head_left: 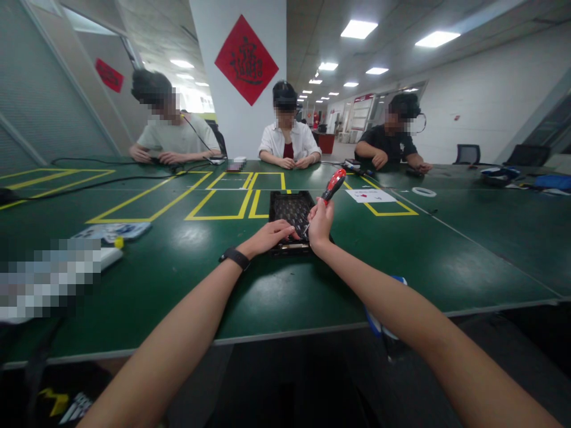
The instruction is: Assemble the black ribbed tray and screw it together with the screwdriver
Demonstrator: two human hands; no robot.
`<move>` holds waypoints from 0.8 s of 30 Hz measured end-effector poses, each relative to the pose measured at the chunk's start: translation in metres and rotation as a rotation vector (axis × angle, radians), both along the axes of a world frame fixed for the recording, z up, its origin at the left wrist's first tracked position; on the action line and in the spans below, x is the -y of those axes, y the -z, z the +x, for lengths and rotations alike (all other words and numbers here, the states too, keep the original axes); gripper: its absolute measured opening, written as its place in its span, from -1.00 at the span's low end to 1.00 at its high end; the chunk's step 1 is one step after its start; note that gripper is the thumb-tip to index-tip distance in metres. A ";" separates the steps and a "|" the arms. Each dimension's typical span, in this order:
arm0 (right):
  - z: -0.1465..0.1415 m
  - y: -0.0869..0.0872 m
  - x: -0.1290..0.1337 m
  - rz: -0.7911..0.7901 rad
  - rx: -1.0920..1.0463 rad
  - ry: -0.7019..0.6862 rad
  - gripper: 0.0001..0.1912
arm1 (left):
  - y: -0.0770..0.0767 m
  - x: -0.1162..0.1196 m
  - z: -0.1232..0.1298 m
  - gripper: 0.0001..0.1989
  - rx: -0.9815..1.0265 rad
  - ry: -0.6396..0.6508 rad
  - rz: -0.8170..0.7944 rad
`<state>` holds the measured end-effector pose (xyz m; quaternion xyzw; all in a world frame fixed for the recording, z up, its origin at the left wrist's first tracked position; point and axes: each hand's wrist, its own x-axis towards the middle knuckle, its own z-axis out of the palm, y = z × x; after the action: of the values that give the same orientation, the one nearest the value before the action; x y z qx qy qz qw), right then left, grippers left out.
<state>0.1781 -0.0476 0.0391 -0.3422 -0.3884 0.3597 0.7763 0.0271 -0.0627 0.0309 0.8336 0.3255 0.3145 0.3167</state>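
Note:
A black rectangular case (pixel 292 209) with a patterned, perforated-looking inside lies on the green table in front of me. My right hand (pixel 320 223) is closed around a red and black screwdriver (pixel 333 187), its handle slanting up to the right. The screwdriver's thin shaft points down toward the near part of the case; what its tip touches is too small to make out. Over the case's near left edge lies my left hand (pixel 270 236), fingers stretched out toward the shaft. Part of the case is hidden behind both hands.
Yellow tape (pixel 178 196) marks the green table (pixel 187 261). A white sheet (pixel 368 195) and a white tape roll (pixel 423 192) lie to the right. At left are a flat packet (pixel 113 230) and a blurred white object (pixel 49 276). Several people sit opposite.

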 end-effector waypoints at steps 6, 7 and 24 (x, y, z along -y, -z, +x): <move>0.000 0.000 -0.001 0.008 0.004 -0.018 -0.78 | -0.003 0.004 0.001 -0.53 0.024 0.018 -0.001; 0.000 0.000 -0.001 0.008 0.009 -0.019 -0.77 | -0.004 0.004 0.002 -0.53 0.027 0.022 -0.001; 0.003 0.003 -0.003 -0.009 0.078 -0.009 -0.75 | -0.002 0.002 0.002 -0.53 0.004 0.023 0.031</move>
<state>0.1806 -0.0450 0.0359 -0.3576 -0.4185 0.3512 0.7574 0.0291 -0.0651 0.0327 0.8415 0.3104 0.3176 0.3078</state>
